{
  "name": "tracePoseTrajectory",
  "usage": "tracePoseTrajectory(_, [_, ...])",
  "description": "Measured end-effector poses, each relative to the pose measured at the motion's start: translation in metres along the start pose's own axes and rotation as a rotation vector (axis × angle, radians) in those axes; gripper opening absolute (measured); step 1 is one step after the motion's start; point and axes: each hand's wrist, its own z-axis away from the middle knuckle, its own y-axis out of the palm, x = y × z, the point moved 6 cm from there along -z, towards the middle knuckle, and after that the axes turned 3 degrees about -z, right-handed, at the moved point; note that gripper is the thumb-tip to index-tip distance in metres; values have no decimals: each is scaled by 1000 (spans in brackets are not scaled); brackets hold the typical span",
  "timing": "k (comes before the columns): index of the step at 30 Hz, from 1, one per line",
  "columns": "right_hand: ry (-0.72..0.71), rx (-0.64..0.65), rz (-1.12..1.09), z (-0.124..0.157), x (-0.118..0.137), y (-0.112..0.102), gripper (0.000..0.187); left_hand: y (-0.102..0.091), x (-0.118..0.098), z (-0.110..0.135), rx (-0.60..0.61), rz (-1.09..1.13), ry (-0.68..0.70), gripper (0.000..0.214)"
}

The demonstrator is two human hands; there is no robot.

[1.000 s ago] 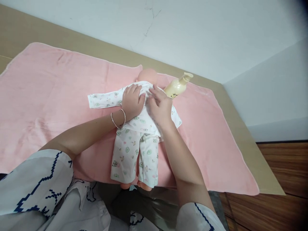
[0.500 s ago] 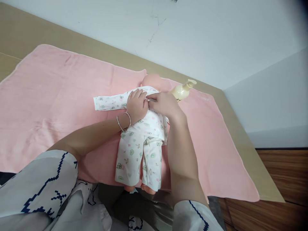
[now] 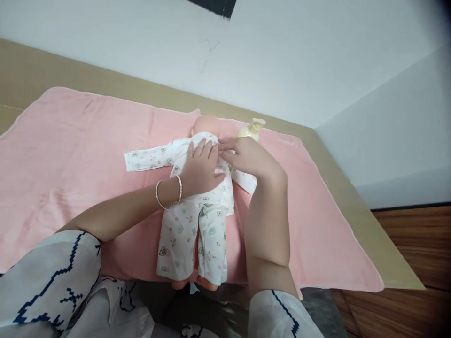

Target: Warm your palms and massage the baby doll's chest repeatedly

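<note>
A baby doll (image 3: 206, 124) with a bare head lies stretched out, dressed in a white printed top (image 3: 218, 192) and matching pants (image 3: 178, 239). My left hand (image 3: 200, 169) rests flat across the torso, fingers spread and holding nothing. At the shoulder on the right side, my right hand (image 3: 248, 157) touches the top with its fingers extended; its fingertips lie close to the neckline. One sleeve (image 3: 150, 158) points out to the left, and the other sleeve (image 3: 244, 180) shows partly beneath my right wrist. The doll's feet (image 3: 207, 283) stick out of the pants.
Under the doll is a pink blanket (image 3: 88, 141) spread over a tan tabletop (image 3: 394, 263). A cream pump bottle (image 3: 252, 129) lies beyond my right hand, partly hidden by it. Behind the table rises a white wall (image 3: 282, 61).
My left hand has slid down the torso, its fingers spread wider. My right hand has moved towards the doll's shoulder, and the right sleeve now shows angled outward. The view has shifted slightly.
</note>
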Motion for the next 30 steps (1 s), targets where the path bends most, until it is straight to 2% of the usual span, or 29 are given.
tracePoseTrajectory(2, [9,-154,-67,6,-11,-23,33,-5,-23,-6,174,312,13,69])
tracePoseTrajectory(3, [14,-259,-101,9,-18,-34,36,-10,-31,-13,206,534,-23,63])
tracePoseTrajectory(5, [52,-465,-143,11,-35,-49,40,-18,-38,-34,200,1055,-182,57])
tracePoseTrajectory(6, [74,-520,-160,10,-45,-52,41,-19,-39,-47,187,1309,-282,60])
tracePoseTrajectory(9, [133,-527,-188,-2,-68,-45,50,-13,-40,-83,167,1846,-535,63])
tracePoseTrajectory(11, [158,-473,-182,-10,-78,-36,54,-8,-39,-103,93,2038,-635,66])
tracePoseTrajectory(15, [223,-383,-99,-17,-86,-24,59,4,-36,-117,-2,2207,-754,74])
tracePoseTrajectory(19, [233,-336,46,-18,-81,-20,59,10,-33,-116,31,2262,-770,76])
tracePoseTrajectory(24, [240,-382,201,-17,-66,-21,51,13,-23,-114,91,2232,-744,74])
tracePoseTrajectory(27, [253,-387,249,-18,-63,-20,48,9,-19,-102,103,2161,-709,71])
tracePoseTrajectory(30, [262,-384,278,-19,-62,-20,50,1,-23,-72,142,2033,-745,65])
